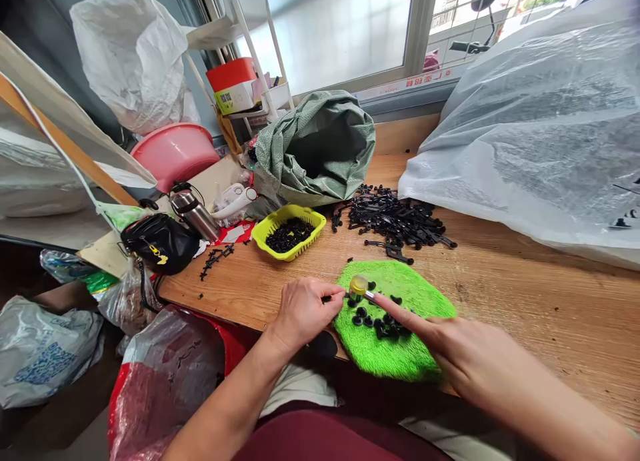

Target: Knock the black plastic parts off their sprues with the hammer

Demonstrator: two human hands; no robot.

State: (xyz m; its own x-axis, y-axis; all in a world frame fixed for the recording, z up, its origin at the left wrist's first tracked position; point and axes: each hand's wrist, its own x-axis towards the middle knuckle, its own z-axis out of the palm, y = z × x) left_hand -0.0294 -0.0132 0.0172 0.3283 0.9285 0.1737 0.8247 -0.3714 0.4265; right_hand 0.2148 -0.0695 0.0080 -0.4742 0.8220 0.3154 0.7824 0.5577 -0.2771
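A bright green fuzzy cloth [400, 354] lies at the near edge of the wooden table [525, 294], with several small black plastic pieces [380, 321] on it. My left hand [303, 309] is closed in a pinch at the cloth's left edge, holding a thin black part. A small tool with a round yellow top [359, 286] sits just beyond its fingertips. My right hand [450, 344] reaches in from the right with the index finger stretched out, its tip touching that tool's metal stem; the other fingers are curled.
A pile of black plastic strips [395, 218] lies behind the cloth. A yellow basket [289, 230] holds small black pieces. Behind stand a green sack [320, 148], a large clear plastic bag [540, 128], a steel flask [195, 214], a black pouch [160, 242] and a pink basin [175, 153].
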